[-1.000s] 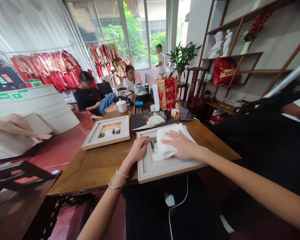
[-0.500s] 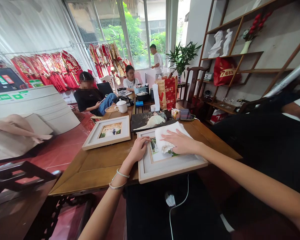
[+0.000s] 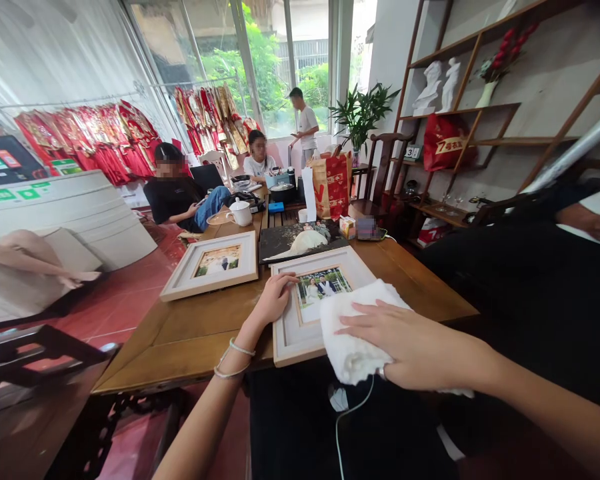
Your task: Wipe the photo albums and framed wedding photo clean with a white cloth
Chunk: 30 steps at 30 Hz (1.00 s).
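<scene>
A white-framed photo point(image 3: 300, 293) lies flat at the near edge of the wooden table point(image 3: 200, 333). My left hand point(image 3: 275, 298) grips the frame's left edge with curled fingers. My right hand point(image 3: 410, 343) lies flat, fingers stretched out, pressing a white cloth point(image 3: 353, 330) onto the frame's near right corner. The cloth hangs over the table edge. The picture in the frame is uncovered.
A second white-framed photo point(image 3: 213, 263) lies to the left, a dark photo print point(image 3: 300, 240) behind. Farther back stand a teapot point(image 3: 241, 212), a red paper bag point(image 3: 333, 183) and small boxes. Two people sit at the far end, one stands by the window. Shelves point(image 3: 460, 113) line the right wall.
My right hand has dragged the white cloth from the middle of the picture toward me to the frame's near right corner, uncovering the photo. My left hand stays on the frame's left edge.
</scene>
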Each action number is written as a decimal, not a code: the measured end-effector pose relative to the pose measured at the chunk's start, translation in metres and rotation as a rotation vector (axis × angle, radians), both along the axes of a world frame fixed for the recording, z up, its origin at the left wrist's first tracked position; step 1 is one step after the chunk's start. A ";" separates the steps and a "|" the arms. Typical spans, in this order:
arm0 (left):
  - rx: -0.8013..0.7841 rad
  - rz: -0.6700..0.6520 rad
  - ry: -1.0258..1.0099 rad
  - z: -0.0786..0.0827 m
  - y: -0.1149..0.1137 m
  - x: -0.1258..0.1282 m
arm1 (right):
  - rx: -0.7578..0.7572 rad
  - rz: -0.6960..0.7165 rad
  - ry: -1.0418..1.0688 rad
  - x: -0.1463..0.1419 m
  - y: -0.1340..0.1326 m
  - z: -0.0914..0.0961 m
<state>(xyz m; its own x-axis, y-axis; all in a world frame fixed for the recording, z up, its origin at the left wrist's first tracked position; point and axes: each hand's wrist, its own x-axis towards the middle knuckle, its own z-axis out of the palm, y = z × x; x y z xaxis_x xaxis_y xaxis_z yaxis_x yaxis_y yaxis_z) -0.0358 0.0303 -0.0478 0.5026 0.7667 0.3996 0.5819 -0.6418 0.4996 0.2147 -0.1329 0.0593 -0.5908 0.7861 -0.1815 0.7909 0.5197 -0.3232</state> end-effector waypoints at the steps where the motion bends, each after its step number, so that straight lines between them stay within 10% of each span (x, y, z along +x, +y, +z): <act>1: 0.001 0.000 -0.001 0.000 0.000 0.000 | 0.016 -0.013 -0.001 -0.002 0.003 -0.004; 10: 0.003 0.008 0.005 -0.002 0.000 -0.001 | 0.326 -0.149 -0.108 -0.004 0.070 -0.052; 19: 0.014 0.000 0.006 -0.003 0.001 -0.002 | 0.396 -0.277 -0.154 0.010 0.150 -0.056; 30: 0.011 0.010 0.003 -0.002 0.000 -0.002 | 0.117 -0.025 -0.112 -0.008 0.086 -0.028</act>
